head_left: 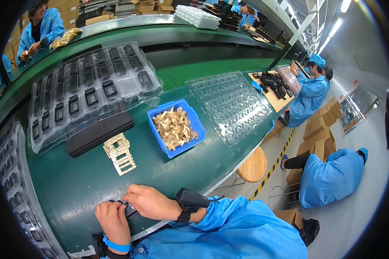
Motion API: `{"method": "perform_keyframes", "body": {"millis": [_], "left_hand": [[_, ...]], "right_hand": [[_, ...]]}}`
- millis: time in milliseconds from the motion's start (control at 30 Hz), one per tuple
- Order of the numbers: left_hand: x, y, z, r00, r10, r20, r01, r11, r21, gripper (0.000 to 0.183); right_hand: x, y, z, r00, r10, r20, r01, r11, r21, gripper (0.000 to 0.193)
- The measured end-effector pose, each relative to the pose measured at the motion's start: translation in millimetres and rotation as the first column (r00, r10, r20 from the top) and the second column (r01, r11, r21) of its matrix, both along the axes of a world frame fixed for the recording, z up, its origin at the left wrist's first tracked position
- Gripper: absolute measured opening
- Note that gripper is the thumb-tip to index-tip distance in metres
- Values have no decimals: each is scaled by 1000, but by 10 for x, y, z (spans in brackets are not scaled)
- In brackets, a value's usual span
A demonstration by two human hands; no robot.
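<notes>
Near the front edge of the green table, both of my hands meet over a small black plastic part (129, 211), mostly hidden by my fingers. My left hand (113, 218) has its fingers closed around the part's left side. From the right, my right hand (149, 201) pinches at its upper end. Just beyond them lies a cream-coloured sheet of adhesive pieces (120, 155) with rectangular cut-outs. A blue bin (182, 150) heaped with curled beige strips (173, 127) stands farther right.
A transparent tray (127, 86) of black frames sits at the far left, with a long black block (100, 134) before it. Another loaded tray (19, 185) lines the left edge. A transparent moulded sheet (231, 108) lies beyond the bin. Co-workers in blue sit nearby; a stool (252, 165) stands right.
</notes>
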State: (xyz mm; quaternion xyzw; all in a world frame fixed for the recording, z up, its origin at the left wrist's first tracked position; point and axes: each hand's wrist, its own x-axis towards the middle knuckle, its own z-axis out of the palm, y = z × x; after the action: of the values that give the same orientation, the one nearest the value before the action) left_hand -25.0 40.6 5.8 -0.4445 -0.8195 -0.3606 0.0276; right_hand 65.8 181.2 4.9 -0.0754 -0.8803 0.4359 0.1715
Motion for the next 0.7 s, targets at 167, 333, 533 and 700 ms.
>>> {"method": "perform_keyframes", "body": {"millis": [167,333,533,700], "left_hand": [[-98,-123,22,999,-7,36,9,998,-63,10],[-105,-139,10,999,-17,46,20,998,-55,10],[-106,-151,22,996,-43,83,46,998,-42,11],[-104,-159,27,995,-39,96,44,997,-56,11]], "right_hand": [[-28,11,-25,1000,-12,-12,12,1000,5,14],[-81,-18,47,999,27,-25,-23,993,118,5],[-169,-82,-6,998,66,-6,-62,956,287,6],[-165,-68,62,996,55,76,-77,943,323,6]]}}
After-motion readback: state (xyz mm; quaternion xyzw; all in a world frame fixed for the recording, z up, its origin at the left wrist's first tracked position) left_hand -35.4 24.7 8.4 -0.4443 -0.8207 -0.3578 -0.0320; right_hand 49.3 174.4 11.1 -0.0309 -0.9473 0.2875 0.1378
